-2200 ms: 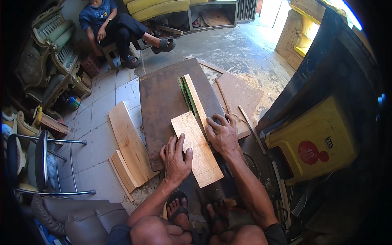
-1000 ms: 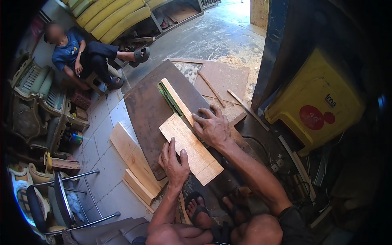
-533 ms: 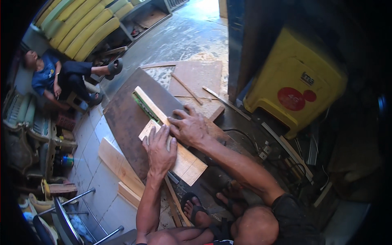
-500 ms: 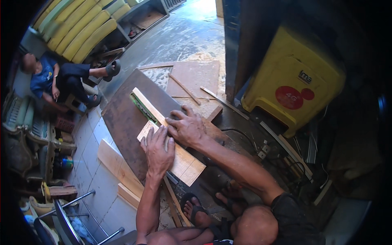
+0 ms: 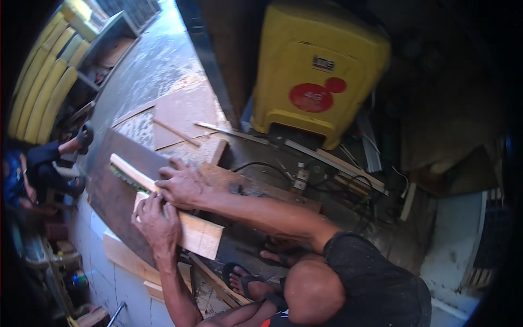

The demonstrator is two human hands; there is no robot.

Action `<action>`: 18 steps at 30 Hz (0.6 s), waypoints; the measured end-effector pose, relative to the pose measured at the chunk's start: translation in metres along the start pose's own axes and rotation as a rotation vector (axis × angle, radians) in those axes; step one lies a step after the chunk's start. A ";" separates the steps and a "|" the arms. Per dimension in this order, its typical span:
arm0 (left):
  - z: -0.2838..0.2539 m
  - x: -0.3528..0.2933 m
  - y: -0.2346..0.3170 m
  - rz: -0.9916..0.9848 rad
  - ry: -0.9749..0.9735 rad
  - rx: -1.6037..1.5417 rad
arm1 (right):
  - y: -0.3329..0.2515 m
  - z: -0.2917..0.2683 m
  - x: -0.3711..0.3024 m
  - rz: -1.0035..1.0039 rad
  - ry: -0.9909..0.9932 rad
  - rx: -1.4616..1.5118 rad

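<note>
A short, pale wooden board (image 5: 199, 238) lies across a dark brown work surface (image 5: 111, 143). My left hand (image 5: 158, 222) is closed over the board, its bent fingers gripping near the far end. Just to its right, my right hand (image 5: 184, 186) curls its fingers over a narrow wooden strip (image 5: 126, 170) and presses it down. Along the strip's left side runs a green edge (image 5: 123, 177), whose kind I cannot make out. My palms hide where strip and board meet.
A yellow plastic stool (image 5: 321, 65) stands at the far right. Behind the work surface lie a brown panel (image 5: 185, 117) and loose sticks. Planks (image 5: 128, 256) lean at the left. A black cable (image 5: 261, 164) curves on the right. A seated person's legs (image 5: 49, 163) show at far left.
The whole view has swung to the right, so the scene sits further left. Both hands stay on the wood, with the left fingers more bent than before.
</note>
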State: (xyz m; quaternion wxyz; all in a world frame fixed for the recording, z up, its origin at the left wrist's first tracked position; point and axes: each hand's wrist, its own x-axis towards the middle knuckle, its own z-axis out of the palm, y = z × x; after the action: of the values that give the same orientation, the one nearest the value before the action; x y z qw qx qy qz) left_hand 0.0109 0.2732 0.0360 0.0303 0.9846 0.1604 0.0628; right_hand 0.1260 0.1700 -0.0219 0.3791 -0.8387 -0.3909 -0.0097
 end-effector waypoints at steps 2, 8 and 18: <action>-0.005 0.006 0.001 0.033 -0.007 0.048 | 0.002 -0.005 0.001 0.035 0.037 0.089; -0.021 0.017 0.017 0.110 -0.058 0.150 | -0.008 -0.058 -0.063 0.071 0.337 0.297; -0.031 0.030 0.021 0.213 -0.174 0.248 | -0.014 -0.156 -0.304 0.955 -0.038 0.772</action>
State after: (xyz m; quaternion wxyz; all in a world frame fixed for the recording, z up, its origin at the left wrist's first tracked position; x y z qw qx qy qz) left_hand 0.0417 0.2647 0.0721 -0.0845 0.9939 0.0583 -0.0399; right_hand -0.0509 -0.1218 0.0027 0.6108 -0.7234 0.0460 0.3186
